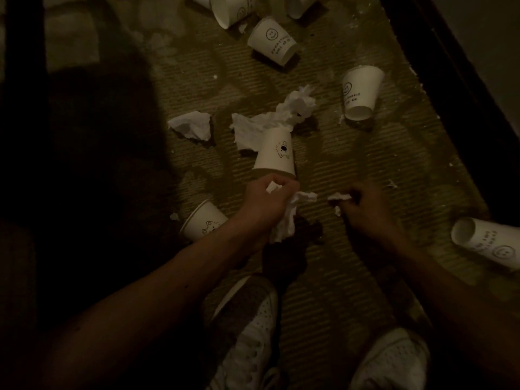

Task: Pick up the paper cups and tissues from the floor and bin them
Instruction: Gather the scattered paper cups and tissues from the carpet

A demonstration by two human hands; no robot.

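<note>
Currently the L fingers (pixel 285 184) are curled tight round a crumpled white tissue wad (pixel 284 220), which hangs down under the left hand (pixel 267 199). The R fingers (pixel 355 196) pinch a small torn white tissue scrap (pixel 339 197), held out from the right hand (pixel 363 211). Both hands are low over the olive ribbed carpet floor (pixel 351 164), near each other but apart.

Likeliest next pick, imo, is the white paper cup w/ small black doodle (pixel 277 153). It sits just beyond the L knuckles, nearly touching, so the L hand is clearly nearer than the R. Its long axis runs away from the person, wide rim toward the hand and narrow base pointing off. Can't tell if it's stood upside down or lying tipped. It looks uncrushed and light, and prob. rolls if nudged. W/ the L hand already full, grabbing it needs a spare finger or two.

Touching its far side is a flat crumpled white tissue sheet (pixel 247 133), w/ a scrunched white tissue ball (pixel 298 104) beyond and a folded white tissue lump (pixel 191 126) off to the left. Also down:
- a white paper cup w/ cat drawing (pixel 205 223), just left of the L forearm
- a smiley-print white paper cup (pixel 361 94), further out on the right
- a second smiley cup (pixel 271 40), further out up top
- a smiley cup lying at the right edge (pixel 489 243)
- more at the top edge

No bin in view.
</note>
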